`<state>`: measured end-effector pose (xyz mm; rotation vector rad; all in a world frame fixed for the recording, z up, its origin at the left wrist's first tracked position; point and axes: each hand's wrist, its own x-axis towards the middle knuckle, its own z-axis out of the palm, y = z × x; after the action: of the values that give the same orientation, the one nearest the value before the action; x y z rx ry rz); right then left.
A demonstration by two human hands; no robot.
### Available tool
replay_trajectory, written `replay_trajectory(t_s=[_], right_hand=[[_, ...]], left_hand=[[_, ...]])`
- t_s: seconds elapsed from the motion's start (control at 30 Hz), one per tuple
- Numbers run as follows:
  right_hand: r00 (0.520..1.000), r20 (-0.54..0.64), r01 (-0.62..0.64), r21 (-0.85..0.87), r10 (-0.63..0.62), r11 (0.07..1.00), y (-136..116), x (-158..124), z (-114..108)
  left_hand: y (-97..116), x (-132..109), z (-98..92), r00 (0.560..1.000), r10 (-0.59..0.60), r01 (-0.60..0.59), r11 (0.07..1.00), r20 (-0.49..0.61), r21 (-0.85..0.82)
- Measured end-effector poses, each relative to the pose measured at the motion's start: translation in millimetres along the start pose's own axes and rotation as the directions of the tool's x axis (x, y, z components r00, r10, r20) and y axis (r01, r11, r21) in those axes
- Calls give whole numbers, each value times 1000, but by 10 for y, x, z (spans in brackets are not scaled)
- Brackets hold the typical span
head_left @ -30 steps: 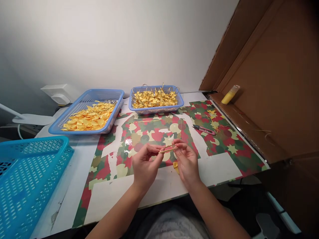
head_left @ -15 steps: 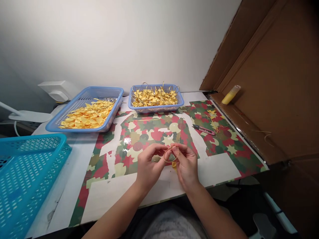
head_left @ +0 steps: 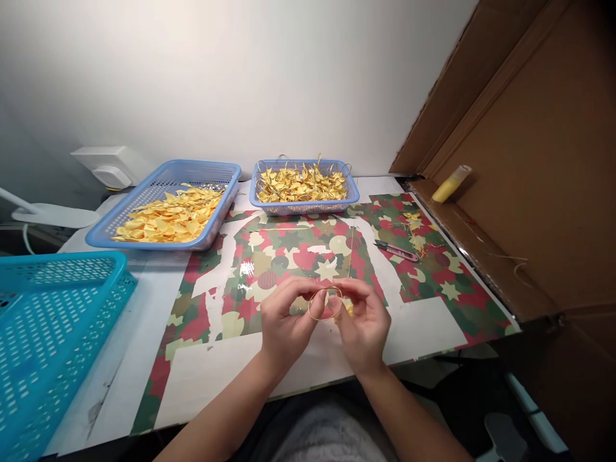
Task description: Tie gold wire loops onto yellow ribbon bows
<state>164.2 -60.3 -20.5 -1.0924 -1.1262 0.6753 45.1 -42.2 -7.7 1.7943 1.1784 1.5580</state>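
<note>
Both hands meet over the near middle of the table. My left hand (head_left: 287, 319) pinches one side of a thin gold cord loop (head_left: 317, 318) between thumb and fingers. On the loop's other side, my right hand (head_left: 364, 325) pinches it too, its thumb close to the left thumb. A small yellow ribbon piece (head_left: 349, 310) shows behind the right thumb, partly hidden by the hand. A straight length of cord (head_left: 351, 253) runs away from the hands across the patterned sheet.
Yellow ribbon pieces (head_left: 168, 218) fill a blue basket (head_left: 103, 239) at the left. A second blue basket (head_left: 303, 208) holds looped gold pieces. Pink-handled thread snips (head_left: 402, 252) and yellow scraps (head_left: 414, 231) lie right. A turquoise basket (head_left: 72, 346) stands near left; a yellow tube (head_left: 450, 185) rests on cardboard.
The cord loop has become rounder and more level between my fingertips. My right hand has shifted slightly right, and the view has tilted a little.
</note>
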Motion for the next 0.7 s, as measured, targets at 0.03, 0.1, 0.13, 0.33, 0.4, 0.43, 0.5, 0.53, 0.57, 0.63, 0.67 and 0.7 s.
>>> replay_trajectory(t_s=[0.03,0.1,0.13,0.33,0.4,0.43,0.5,0.53,0.57,0.63,0.67,0.7], right_hand=[[991,13,132,-127,-131,983,-18,14,-33],[951,101,309,-323,-293,895,-61,57,-106],[936,154,351,-376,-315,858,-85,83,-142],[878,402,431,-425,-261,796,-190,210,-294],[863,449,424,-398,-230,814,-198,232,-322],[866,457,399,-381,-206,834,-199,238,-335],[885,450,297,-343,-121,891,-198,244,-356],[893,445,230,-321,-68,919,-196,243,-366],[897,442,160,-297,-13,941,-194,240,-374],[895,439,34,-252,83,967,-188,230,-388],[891,438,-14,-236,119,972,-184,225,-394],[887,439,-52,-222,147,974,-181,221,-400]], left_hand=[[-1,0,-7,1000,10,-10,1000,-1,11],[-1,1,-16,999,38,-38,999,9,33],[2,2,-19,998,52,-52,998,18,41],[34,-2,-10,989,69,-71,997,132,10],[39,-1,-10,985,51,-49,999,164,-12],[37,0,-11,983,43,-40,999,178,-22],[25,-1,-16,979,43,-37,999,201,-32],[15,-3,-20,977,55,-49,998,208,-31],[4,-6,-24,975,74,-70,997,210,-29],[-20,-16,-33,970,128,-126,992,208,-22],[-31,-20,-38,966,155,-154,988,209,-20],[-38,-24,-42,961,179,-178,984,209,-20]])
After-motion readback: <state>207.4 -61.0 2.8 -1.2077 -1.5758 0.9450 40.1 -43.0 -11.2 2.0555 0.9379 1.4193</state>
